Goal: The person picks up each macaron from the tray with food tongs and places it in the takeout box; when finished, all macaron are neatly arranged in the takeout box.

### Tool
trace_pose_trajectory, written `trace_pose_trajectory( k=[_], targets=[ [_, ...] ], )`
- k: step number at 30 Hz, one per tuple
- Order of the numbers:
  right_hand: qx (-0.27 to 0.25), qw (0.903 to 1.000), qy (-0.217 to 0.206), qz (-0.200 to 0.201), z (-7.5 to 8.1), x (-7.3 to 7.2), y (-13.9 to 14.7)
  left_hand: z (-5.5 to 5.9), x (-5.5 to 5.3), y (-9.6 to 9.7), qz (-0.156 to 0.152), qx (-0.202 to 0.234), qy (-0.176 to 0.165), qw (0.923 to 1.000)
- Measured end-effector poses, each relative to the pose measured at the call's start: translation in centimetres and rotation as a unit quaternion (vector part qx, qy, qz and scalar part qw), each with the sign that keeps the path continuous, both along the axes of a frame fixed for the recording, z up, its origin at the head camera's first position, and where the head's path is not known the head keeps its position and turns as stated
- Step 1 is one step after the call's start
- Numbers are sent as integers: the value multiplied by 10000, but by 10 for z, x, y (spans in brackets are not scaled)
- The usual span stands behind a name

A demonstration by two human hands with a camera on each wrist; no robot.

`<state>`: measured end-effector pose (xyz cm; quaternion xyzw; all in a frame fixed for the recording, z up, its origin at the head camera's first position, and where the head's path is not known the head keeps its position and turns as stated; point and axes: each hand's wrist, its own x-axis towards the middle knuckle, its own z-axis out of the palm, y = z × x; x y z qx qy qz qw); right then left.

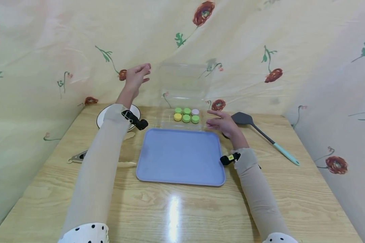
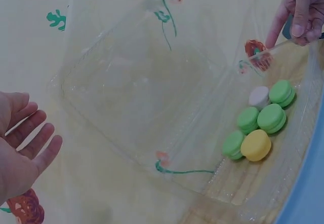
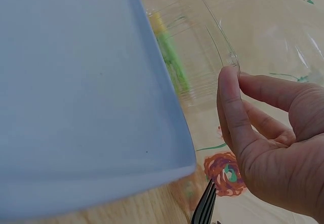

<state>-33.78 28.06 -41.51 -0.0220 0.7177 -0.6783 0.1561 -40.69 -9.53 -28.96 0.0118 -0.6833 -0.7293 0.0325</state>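
A clear plastic box (image 1: pixel 166 125) stands behind the blue tray (image 1: pixel 180 157), its transparent lid (image 1: pixel 184 81) raised against the patterned cloth. Inside lie several macarons (image 2: pixel 272 118), mostly green, with one yellow and one pale lilac. My right hand (image 1: pixel 226 125) pinches the box's right rim between thumb and finger, as the right wrist view shows. To the left of the lid, my left hand (image 1: pixel 137 79) is up in the air, fingers loosely extended and holding nothing; the left wrist view has a gap between it and the lid.
Left of the tray are a white plate (image 1: pixel 135 110) with a dark rim, partly behind my left arm, tongs (image 1: pixel 78 157) and pale wooden handles (image 1: pixel 127 164). A spatula (image 1: pixel 242 118) with a turquoise handle lies at right. Dark fork tines (image 3: pixel 205 203) show near my right hand.
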Motion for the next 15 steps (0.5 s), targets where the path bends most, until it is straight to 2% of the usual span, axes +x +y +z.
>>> trace_pose_trajectory(
  k=[5, 15],
  targets=[
    [18, 10000, -56, -7, 2, 0, -1, 0, -1, 0, -246, -148, -72, 9996],
    [-107, 9998, -150, -26, 1, -1, 0, 0, -4, -1, -991, -195, 43, 9949]
  ],
)
